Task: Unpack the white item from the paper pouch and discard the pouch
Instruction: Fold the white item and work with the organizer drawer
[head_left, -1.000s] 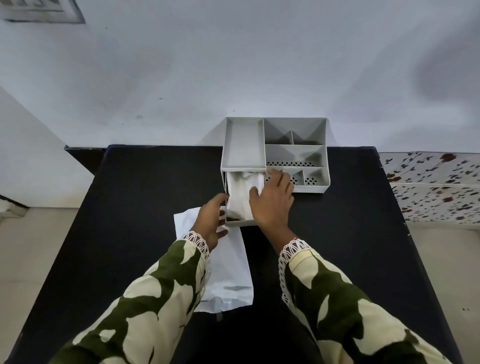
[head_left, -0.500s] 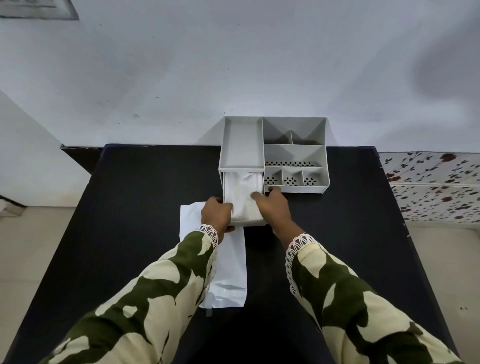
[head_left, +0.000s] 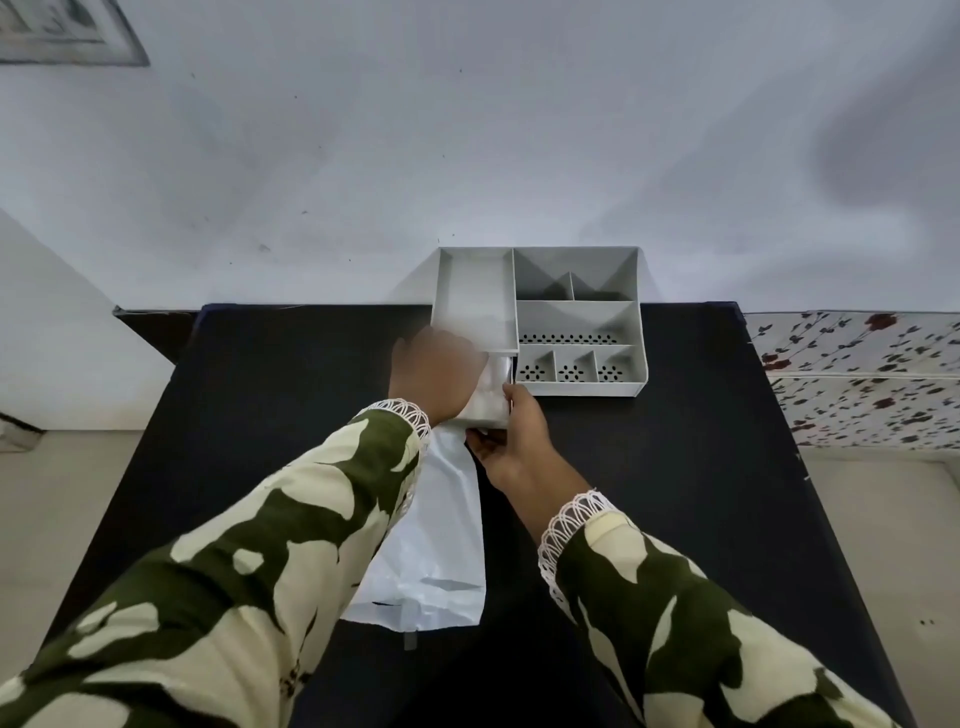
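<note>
1. Looking down from the head camera, a black table (head_left: 260, 415) stands against a pale wall, with a grey organiser (head_left: 576, 317) of several compartments at its far edge
2. Its small drawer (head_left: 496, 400) is pulled out toward the person, with the white item (head_left: 485, 402) inside
3. Blurred, the left hand (head_left: 436, 374) lies over the drawer's left side; I cannot tell whether its fingers grip
4. Cupped at the drawer's near right corner, the right hand (head_left: 511, 441) has its thumb on the drawer's side
5. Flat on the table below the drawer lies the white pouch (head_left: 441, 545), partly under the left sleeve (head_left: 260, 571)
</note>
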